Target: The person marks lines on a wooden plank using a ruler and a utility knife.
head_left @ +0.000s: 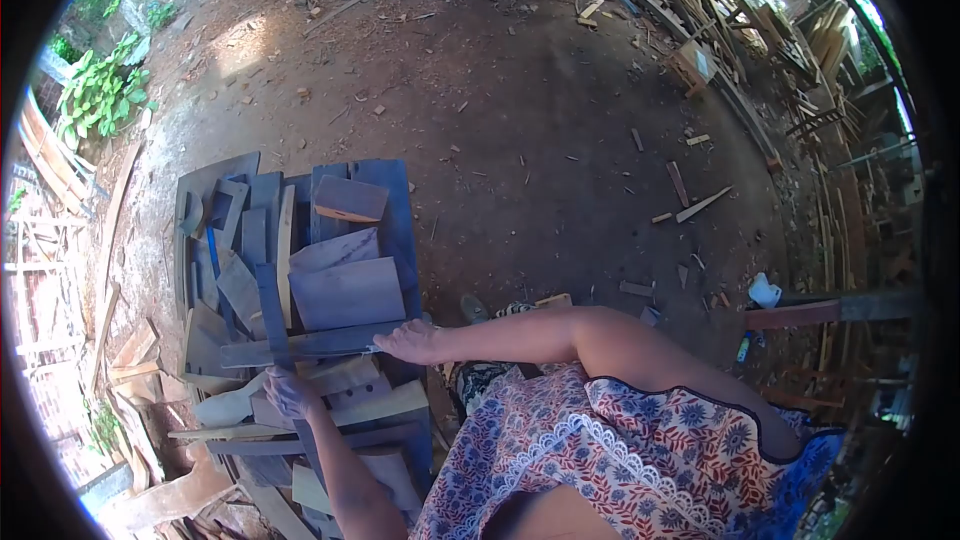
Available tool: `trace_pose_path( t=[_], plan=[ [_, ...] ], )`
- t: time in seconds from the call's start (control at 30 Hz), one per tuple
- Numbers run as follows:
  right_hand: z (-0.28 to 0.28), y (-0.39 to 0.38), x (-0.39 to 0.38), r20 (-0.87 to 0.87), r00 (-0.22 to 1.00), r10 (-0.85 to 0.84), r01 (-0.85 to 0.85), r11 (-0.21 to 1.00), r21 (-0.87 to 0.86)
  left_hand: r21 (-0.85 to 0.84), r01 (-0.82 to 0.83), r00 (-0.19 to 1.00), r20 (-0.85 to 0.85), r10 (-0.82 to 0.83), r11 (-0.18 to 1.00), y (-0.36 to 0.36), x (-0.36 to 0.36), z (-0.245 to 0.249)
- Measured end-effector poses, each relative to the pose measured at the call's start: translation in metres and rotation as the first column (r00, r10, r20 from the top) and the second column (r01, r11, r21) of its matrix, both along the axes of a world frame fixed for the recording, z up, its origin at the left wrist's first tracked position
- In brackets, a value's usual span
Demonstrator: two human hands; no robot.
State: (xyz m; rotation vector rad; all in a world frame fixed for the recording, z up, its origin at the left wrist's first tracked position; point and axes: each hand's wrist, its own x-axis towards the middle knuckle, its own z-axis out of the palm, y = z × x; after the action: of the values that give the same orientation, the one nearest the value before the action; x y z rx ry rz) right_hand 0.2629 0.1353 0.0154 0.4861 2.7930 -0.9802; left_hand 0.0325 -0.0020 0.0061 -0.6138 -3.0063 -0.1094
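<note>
My right hand (408, 342) is closed on the right end of a long flat wooden strip (335, 342). The strip lies crosswise over the wood pieces on a low table. My left hand (288, 393) is wrapped around a narrow wooden slat (268, 305), which crosses over the strip near its left part. Beyond the hands lie a broad smooth board (347, 294) and a smaller block (350, 199) with a light edge. A piece with round holes (360, 392) lies just right of my left hand; my fingers hide part of the slat.
The table (398, 200) is covered with several cut boards, including an angled frame-like piece (230, 212). Wood scraps (700, 204) lie on the dirt floor. A large lumber pile (700, 50) stands at the far right. A white object (764, 290) sits near a beam at right.
</note>
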Motion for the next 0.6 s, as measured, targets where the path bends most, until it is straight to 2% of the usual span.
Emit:
trace_pose_path(
  t=[0.07, 0.1, 0.13, 0.2, 0.27, 0.3, 0.37, 0.47, 0.57, 0.6],
  plan=[
    [0.002, -0.001, -0.001, -0.033, 0.999, 0.006, -0.006, 1.000, 0.006, -0.005, -0.009, 1.000, 0.014, 0.009, 1.000, -0.001, -0.002, -0.001],
    [0.020, 0.001, 0.000, 0.011, 1.000, -0.017, 0.017, 1.000, -0.006, -0.010, -0.014, 1.000, 0.010, 0.015, 1.000, -0.003, -0.005, -0.005],
    [0.029, 0.002, -0.001, 0.057, 0.998, -0.041, 0.042, 0.999, -0.019, -0.030, 0.030, 1.000, 0.003, -0.030, 0.999, -0.006, -0.008, -0.010],
    [0.028, 0.004, -0.003, 0.032, 0.999, -0.023, 0.024, 1.000, -0.013, -0.052, 0.068, 0.998, -0.003, -0.068, 0.996, -0.007, -0.009, -0.009],
    [0.022, 0.003, -0.004, 0.014, 1.000, -0.006, 0.006, 1.000, -0.002, 0.024, -0.062, 0.997, 0.057, 0.060, 0.998, 0.002, -0.002, 0.003],
    [0.021, 0.003, -0.006, 0.000, 1.000, 0.005, -0.005, 1.000, 0.012, 0.023, -0.066, 0.996, 0.061, 0.065, 0.998, 0.000, -0.001, 0.001],
    [0.020, 0.004, -0.006, -0.018, 1.000, 0.020, -0.019, 0.999, 0.030, -0.056, 0.003, 1.000, 0.017, -0.002, 0.998, 0.000, -0.006, -0.004],
    [0.039, 0.001, -0.006, 0.000, 0.999, -0.044, 0.043, 0.995, -0.087, -0.009, 0.004, 0.999, -0.053, -0.005, 1.000, -0.006, -0.010, -0.017],
    [0.038, 0.006, -0.014, 0.013, 1.000, -0.022, 0.023, 0.999, -0.036, -0.040, 0.014, 1.000, 0.019, -0.013, 0.999, -0.007, -0.013, -0.018],
    [0.034, 0.006, -0.023, -0.049, 0.998, -0.041, 0.039, 0.999, -0.037, -0.038, 0.013, 1.000, 0.022, -0.012, 0.999, -0.008, -0.014, -0.020]
  ],
)
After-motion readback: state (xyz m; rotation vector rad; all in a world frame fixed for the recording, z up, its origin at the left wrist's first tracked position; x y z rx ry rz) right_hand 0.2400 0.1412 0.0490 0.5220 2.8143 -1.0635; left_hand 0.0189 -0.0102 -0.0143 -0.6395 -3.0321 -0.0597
